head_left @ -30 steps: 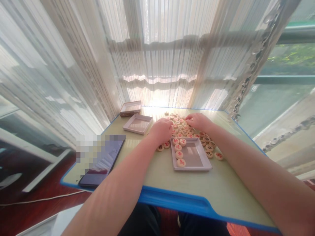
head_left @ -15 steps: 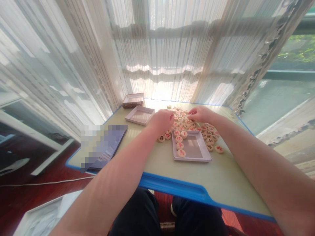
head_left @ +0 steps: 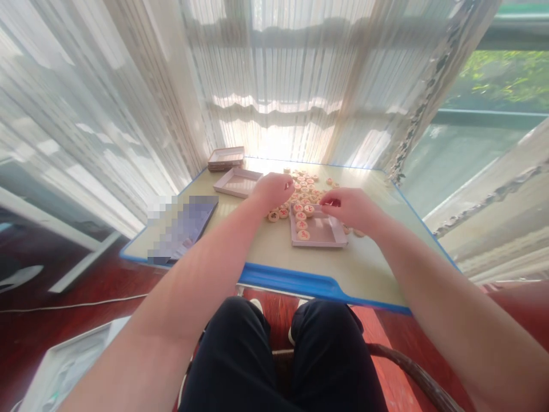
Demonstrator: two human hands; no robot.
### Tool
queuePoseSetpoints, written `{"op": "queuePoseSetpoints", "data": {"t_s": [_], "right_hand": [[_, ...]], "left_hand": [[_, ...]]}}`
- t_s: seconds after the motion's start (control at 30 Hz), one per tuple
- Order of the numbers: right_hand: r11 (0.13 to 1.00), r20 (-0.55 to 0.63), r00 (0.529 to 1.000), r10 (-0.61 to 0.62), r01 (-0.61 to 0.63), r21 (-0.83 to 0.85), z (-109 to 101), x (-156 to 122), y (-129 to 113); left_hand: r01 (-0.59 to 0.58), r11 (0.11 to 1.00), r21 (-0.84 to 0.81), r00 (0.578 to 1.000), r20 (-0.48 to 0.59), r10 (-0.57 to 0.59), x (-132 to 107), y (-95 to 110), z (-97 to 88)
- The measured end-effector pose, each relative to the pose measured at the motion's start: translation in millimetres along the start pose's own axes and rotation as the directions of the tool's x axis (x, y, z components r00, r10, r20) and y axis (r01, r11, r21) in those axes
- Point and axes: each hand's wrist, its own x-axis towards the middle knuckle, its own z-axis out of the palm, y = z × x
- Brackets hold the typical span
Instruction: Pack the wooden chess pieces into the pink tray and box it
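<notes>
A shallow open box (head_left: 343,245) lies on the table, with several round Chinese chess pieces (head_left: 303,235) with red characters in a column along its left side and one more beside the top. My right hand (head_left: 354,207) hovers at the box's far right edge, thumb and fingers pinched together; whatever is between them is hidden. Over the left side of the loose chess pieces (head_left: 305,183) is my left hand (head_left: 273,190), its fingers curled inward and their contents not visible. Two pieces (head_left: 273,216) lie just below that wrist.
Behind my left hand lies a second shallow box (head_left: 231,182), with stacked boxes (head_left: 226,158) at the far left corner. A dark flat folder-like item (head_left: 201,220), partly pixelated, rests on the left. The table has a blue rim (head_left: 291,279); curtains hang beyond it.
My right hand has come from the far pieces toward me, to the box's far right edge, covering pieces right of it. My left hand stays by the pile. The view has shifted.
</notes>
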Motion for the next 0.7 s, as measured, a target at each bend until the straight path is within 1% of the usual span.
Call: {"op": "queuePoseSetpoints", "data": {"t_s": [0.07, 0.13, 0.17, 0.2, 0.27, 0.33, 0.4, 0.5, 0.57, 0.63, 0.7], "right_hand": [[0.999, 0.025, 1.0, 0.005, -0.004, -0.054, 6, -1, 2], [0.998, 0.099, 0.995, -0.011, 0.017, -0.066, 8, 0, 7], [0.997, 0.119, 0.993, -0.017, 0.025, -0.071, 8, 1, 10], [0.997, 0.117, 0.993, -0.013, 0.022, -0.076, 8, 1, 12], [0.999, 0.094, 0.996, -0.003, 0.007, -0.035, 8, 2, 16], [1.0, 0.035, 0.999, 0.015, -0.015, 0.001, 8, 2, 17], [0.999, 0.003, 1.0, 0.028, -0.028, 0.018, 10, 2, 15], [0.999, 0.049, 0.998, 0.044, -0.044, -0.007, 10, 0, 10], [0.997, 0.078, 0.996, 0.053, -0.048, -0.062, 9, -2, 6], [0.991, 0.083, 0.995, 0.055, -0.044, -0.128, 8, -4, 2], [0.984, 0.095, 0.994, 0.054, -0.036, -0.177, 6, -6, -1]], "left_hand": [[0.019, 1.0, -0.009, 0.999, -0.038, -0.019, -3, 1, -0.3], [0.041, 0.999, -0.008, 0.996, -0.073, -0.041, -8, 4, -2.6], [0.033, 0.999, -0.005, 0.996, -0.081, -0.034, -10, 6, -4.1], [0.026, 1.0, -0.005, 0.995, -0.099, -0.026, -12, 9, -5.7], [0.01, 1.0, -0.006, 0.995, -0.104, -0.011, -15, 14, -8.1], [-0.002, 1.0, 0.0, 0.995, -0.098, 0.002, -16, 19, -8.9], [-0.018, 1.0, 0.002, 0.995, -0.095, 0.018, -16, 21, -8.3], [-0.029, 1.0, -0.006, 0.994, -0.109, 0.028, -14, 19, -6.0], [-0.037, 0.999, -0.022, 0.993, -0.108, 0.035, -12, 17, -4.6], [-0.043, 0.998, -0.034, 0.993, -0.108, 0.039, -10, 13, -4.0], [-0.029, 0.999, -0.035, 0.991, -0.13, 0.024, -9, 11, -4.0]]}}
